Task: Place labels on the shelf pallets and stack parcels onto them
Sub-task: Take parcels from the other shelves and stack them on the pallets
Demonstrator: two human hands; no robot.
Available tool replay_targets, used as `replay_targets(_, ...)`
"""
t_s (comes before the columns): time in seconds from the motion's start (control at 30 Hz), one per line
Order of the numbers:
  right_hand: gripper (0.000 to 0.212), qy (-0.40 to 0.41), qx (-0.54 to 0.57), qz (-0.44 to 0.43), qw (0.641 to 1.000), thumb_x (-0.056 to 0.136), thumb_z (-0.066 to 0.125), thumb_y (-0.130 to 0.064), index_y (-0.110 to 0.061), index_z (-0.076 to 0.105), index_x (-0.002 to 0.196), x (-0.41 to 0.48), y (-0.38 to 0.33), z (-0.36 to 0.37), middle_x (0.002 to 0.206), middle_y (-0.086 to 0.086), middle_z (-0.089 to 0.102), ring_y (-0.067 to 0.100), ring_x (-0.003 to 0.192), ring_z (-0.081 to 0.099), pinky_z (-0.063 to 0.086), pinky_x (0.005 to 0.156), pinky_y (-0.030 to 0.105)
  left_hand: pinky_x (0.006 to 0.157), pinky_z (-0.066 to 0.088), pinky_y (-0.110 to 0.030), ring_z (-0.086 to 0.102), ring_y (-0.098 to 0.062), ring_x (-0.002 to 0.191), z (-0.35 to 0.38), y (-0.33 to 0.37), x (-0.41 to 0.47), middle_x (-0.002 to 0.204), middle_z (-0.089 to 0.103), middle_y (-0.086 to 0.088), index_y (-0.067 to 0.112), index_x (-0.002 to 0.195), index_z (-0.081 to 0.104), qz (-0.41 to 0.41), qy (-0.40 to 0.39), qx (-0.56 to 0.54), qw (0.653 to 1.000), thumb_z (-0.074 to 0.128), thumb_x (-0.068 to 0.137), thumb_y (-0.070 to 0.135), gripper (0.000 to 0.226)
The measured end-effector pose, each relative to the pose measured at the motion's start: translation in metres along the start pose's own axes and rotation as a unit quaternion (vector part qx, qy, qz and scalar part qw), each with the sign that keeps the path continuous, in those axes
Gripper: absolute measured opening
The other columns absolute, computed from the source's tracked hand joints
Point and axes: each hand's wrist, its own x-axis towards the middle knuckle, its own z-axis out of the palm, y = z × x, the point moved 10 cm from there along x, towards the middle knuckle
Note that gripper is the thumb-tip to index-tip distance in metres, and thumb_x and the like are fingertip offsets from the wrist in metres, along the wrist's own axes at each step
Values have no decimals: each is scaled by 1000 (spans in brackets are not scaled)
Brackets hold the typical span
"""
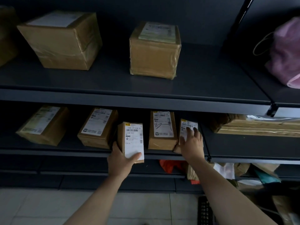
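Cardboard parcel [129, 140], white-labelled, is overhanging the front edge of the dark metal lower shelf [56, 151], with narrow gaps on either side. Left hand [119, 161] is gripping its near end, thumb curled over the label. Right hand [192, 143] is resting spread, straight fingers on the rightmost parcel [186, 125].

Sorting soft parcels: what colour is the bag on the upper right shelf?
Pink bag, head view.

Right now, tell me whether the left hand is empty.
No, the left hand grips a parcel, thumb across its front.
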Motion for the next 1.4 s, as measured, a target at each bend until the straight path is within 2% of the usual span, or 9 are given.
replay_targets(0.17,73,-50,15,60,997,95,51,-40,-17,13,153,4,24,13,159,17,11,34,146,9,18,119,47,78,47,-18,58,-17,113,-12,20,-21,126,59,3,19,135,35,40,28,-96,994,84,69,24,82)
replay_targets(0.27,91,-67,142,136,978,83,67,-37,-15,10,151,2,37,25,150,19,23,40,138,25,29,113,52,71,46,-7,58,-6,106,-11,31,-27,123,59,9,23,133,35,63,25,-131,989,85,69,23,82)
replay_targets(0.47,109,-65,223,200,952,67,82,-37,-11,14,149,-9,59,29,142,16,35,37,131,35,36,108,53,68,52,-11,58,-4,105,-1,42,-37,125,59,10,22,137,34,66,12,-167,984,84,68,23,85)
replay_targets(0.63,104,-87,254,231,935,67,81,-44,-17,21,147,-33,77,45,139,13,34,36,125,42,45,99,49,74,48,-15,57,-8,110,10,43,-45,126,57,9,21,140,30,54,5,-169,984,85,68,25,91)
replay_targets(0.77,100,-75,293,211,930,71,81,-36,-25,19,149,-37,73,45,140,12,38,29,113,47,43,80,37,71,46,-13,56,-4,104,13,47,-51,121,56,14,23,143,27,50,-2,-168,985,84,70,25,93)
replay_targets(0.93,104,-18,315,193,929,67,83,-39,-28,19,148,-49,76,29,130,4,58,27,113,58,51,82,36,75,46,-15,55,-4,108,14,49,-53,124,55,14,23,145,25,51,-9,-173,984,83,71,26,94)
replay_targets(1.13,114,61,356,123,924,53,78,-55,-45,11,145,-67,51,-11,135,-2,52,22,121,52,49,96,51,82,46,-16,54,-8,116,9,64,-50,135,52,10,24,149,19,72,-23,-200,977,71,83,28,85)
replay_targets(1.27,105,25,369,41,928,66,82,-39,-40,15,147,-69,2,-17,136,-6,49,15,123,49,50,97,43,84,45,-16,56,-3,111,-10,69,-50,134,52,10,27,149,17,68,-37,-247,966,61,91,21,73)
replay_targets(1.4,98,-61,411,12,909,71,83,-24,-38,22,146,-81,-54,6,122,-12,58,13,115,58,55,93,40,89,45,-25,55,-11,116,-53,52,-50,131,54,9,31,149,19,55,-17,-257,965,55,94,15,67)
